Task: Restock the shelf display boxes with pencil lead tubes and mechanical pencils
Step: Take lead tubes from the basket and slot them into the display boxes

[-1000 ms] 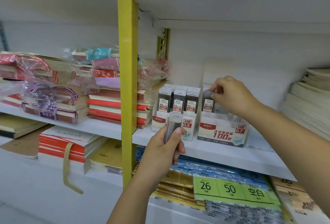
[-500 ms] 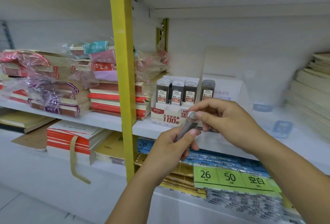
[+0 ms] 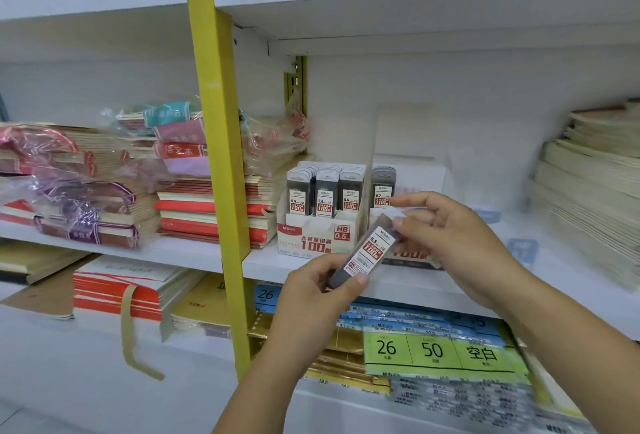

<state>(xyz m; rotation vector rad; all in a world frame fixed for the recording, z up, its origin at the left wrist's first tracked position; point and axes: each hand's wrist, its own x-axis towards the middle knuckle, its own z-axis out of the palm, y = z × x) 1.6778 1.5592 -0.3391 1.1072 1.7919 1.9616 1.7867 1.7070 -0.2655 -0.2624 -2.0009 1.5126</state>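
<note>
Lead tube [image 3: 370, 250] sits centre frame, tilted, cap end up and to the right, in front of the shelf [image 3: 270, 265] edge. My left hand [image 3: 318, 298] grips its lower end, thumb across the front. My right hand [image 3: 460, 243] pinches the cap end with its fingers [image 3: 398, 224]. Behind, the HB 0.5 display box [image 3: 311, 238] holds three rows of tubes; a 0.7 tube [image 3: 382, 188] stands just right of it.
</note>
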